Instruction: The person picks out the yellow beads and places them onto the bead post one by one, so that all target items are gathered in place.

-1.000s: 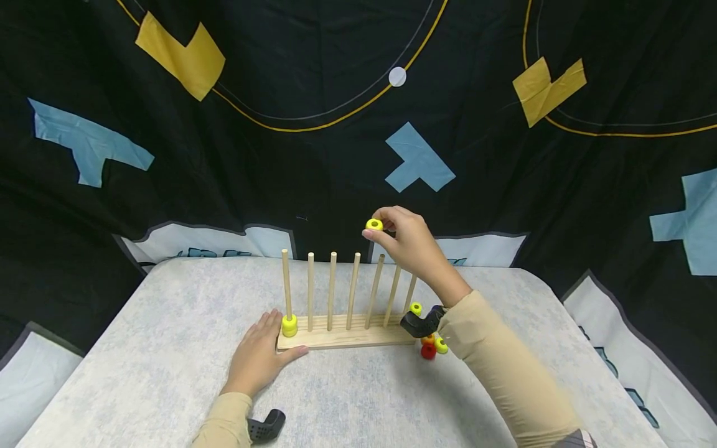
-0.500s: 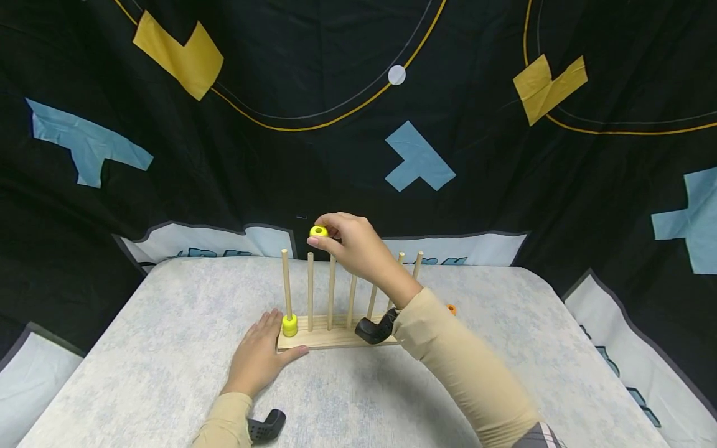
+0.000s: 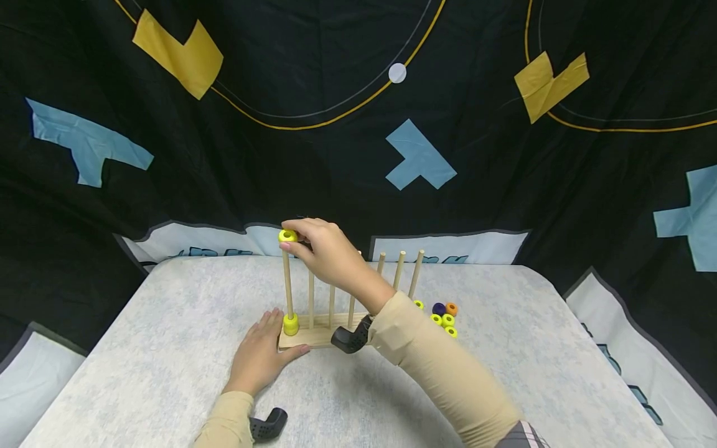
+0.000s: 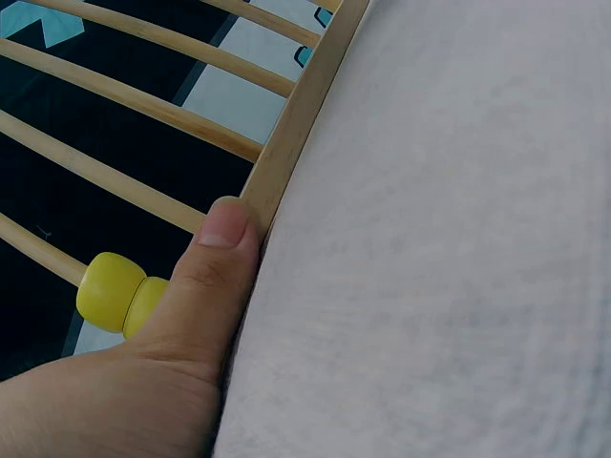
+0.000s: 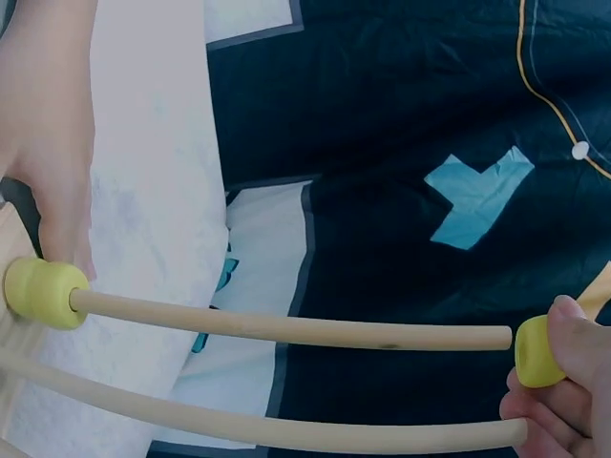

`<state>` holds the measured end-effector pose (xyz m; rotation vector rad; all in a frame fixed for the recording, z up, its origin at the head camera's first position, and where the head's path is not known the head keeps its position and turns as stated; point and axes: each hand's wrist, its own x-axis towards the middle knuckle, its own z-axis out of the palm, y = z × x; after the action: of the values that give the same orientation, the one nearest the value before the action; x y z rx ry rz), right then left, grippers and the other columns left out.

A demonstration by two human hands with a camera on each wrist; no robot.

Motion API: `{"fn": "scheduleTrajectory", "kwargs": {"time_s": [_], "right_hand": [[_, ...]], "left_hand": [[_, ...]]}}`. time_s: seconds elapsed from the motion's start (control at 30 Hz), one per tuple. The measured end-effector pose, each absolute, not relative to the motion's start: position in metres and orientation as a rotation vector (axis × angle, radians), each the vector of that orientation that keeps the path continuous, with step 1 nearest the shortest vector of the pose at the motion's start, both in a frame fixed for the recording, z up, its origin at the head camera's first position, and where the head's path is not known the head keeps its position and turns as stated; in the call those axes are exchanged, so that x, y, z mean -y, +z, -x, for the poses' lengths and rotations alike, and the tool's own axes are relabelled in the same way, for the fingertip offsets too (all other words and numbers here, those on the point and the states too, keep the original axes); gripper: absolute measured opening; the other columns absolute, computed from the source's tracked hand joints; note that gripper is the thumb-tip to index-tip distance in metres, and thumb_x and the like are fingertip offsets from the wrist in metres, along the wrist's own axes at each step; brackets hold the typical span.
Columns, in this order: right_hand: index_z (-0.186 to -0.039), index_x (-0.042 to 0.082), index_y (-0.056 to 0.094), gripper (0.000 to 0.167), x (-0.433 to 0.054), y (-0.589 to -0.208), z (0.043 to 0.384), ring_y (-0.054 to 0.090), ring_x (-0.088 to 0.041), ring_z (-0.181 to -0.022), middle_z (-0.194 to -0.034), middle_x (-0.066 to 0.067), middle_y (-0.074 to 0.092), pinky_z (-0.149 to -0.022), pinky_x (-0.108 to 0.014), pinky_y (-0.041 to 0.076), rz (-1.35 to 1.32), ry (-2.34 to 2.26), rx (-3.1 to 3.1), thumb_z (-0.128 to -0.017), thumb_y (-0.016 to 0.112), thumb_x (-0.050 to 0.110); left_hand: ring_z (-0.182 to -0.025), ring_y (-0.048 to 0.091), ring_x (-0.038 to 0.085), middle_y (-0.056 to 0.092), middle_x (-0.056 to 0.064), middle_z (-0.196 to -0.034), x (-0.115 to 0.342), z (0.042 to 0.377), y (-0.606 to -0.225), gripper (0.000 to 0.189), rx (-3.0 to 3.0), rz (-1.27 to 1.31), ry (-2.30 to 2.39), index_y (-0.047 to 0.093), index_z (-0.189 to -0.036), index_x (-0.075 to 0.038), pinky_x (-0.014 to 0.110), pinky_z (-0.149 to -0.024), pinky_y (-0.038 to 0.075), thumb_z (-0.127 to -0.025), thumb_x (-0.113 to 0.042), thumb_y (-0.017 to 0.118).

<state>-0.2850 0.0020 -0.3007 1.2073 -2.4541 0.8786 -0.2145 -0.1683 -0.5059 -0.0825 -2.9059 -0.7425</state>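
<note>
Head: the right hand point(image 3: 330, 258) pinches a bead point(image 3: 287, 236) by the leftmost peg point(image 3: 288, 286); the left hand point(image 3: 257, 351), fingers extended, touches the rack point(image 3: 315, 338). Left wrist: the thumb point(image 4: 205, 272) lies near two stacked beads point(image 4: 107, 292). Right wrist: the pinched bead sits just off the peg's tip.

A rounded, holed yellow bead point(image 5: 538, 353) is being held just off the tip of the leftmost dowel point(image 3: 287, 283) on a pale wooden peg rack point(image 3: 320, 337), while two stacked yellow beads point(image 3: 290, 325) are sitting at its foot
</note>
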Motion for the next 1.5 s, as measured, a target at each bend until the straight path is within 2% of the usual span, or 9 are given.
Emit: {"fn": "scheduleTrajectory", "kwargs": {"time_s": [0.23, 0.57, 0.9, 1.13, 1.5], "right_hand": [[-0.134, 0.008, 0.061, 0.04, -0.0009, -0.3009, 0.2847, 0.062, -0.014, -0.106, -0.121, -0.002, 0.07, -0.089, -0.019, 0.054, -1.256, 0.84, 2.448, -0.098, 0.064, 0.025], [-0.136, 0.01, 0.061, 0.042, -0.0013, -0.3017, 0.2811, 0.062, -0.012, -0.112, -0.129, -0.001, 0.067, -0.091, -0.015, 0.053, -1.253, 0.695, 2.505, -0.098, 0.063, 0.029], [-0.134, 0.012, 0.063, 0.04, -0.0016, -0.3027, 0.2829, 0.064, -0.013, -0.114, -0.124, 0.002, 0.071, -0.099, -0.028, 0.051, -1.246, 0.6, 2.49, -0.098, 0.064, 0.031], [-0.134, 0.014, 0.063, 0.041, -0.0005, -0.3014, 0.2829, 0.062, -0.014, -0.121, -0.127, 0.003, 0.07, -0.104, -0.031, 0.049, -1.228, 0.563, 2.54, -0.098, 0.064, 0.033], [-0.133, 0.014, 0.064, 0.04, -0.0005, -0.3008, 0.2828, 0.063, -0.014, -0.117, -0.124, 0.003, 0.071, -0.101, -0.03, 0.051, -1.247, 0.52, 2.54, -0.097, 0.065, 0.031]], "left_hand": [[-0.149, 0.028, 0.041, 0.033, 0.023, -0.158, 0.1688, 0.2159, -0.507, 0.112, 2.905, 0.078, -0.74, 0.034, -0.151, 0.004, 0.056, -0.124, 0.022, -0.079, -0.078, 0.06], [-0.149, 0.027, 0.042, 0.032, 0.023, -0.159, 0.1691, 0.2159, -0.5075, 0.113, 2.906, 0.076, -0.764, 0.033, -0.152, 0.003, 0.057, -0.124, 0.021, -0.079, -0.078, 0.059], [-0.149, 0.028, 0.042, 0.033, 0.022, -0.159, 0.1688, 0.2157, -0.5086, 0.11, 2.901, 0.073, -0.761, 0.033, -0.152, 0.003, 0.058, -0.123, 0.022, -0.08, -0.075, 0.061], [-0.149, 0.028, 0.042, 0.033, 0.022, -0.159, 0.1691, 0.2159, -0.5094, 0.111, 2.896, 0.083, -0.759, 0.034, -0.152, 0.003, 0.057, -0.124, 0.022, -0.08, -0.078, 0.059], [-0.149, 0.026, 0.042, 0.031, 0.022, -0.159, 0.1698, 0.216, -0.5091, 0.113, 2.906, 0.075, -0.761, 0.033, -0.152, 0.002, 0.058, -0.124, 0.021, -0.079, -0.08, 0.057]]}}
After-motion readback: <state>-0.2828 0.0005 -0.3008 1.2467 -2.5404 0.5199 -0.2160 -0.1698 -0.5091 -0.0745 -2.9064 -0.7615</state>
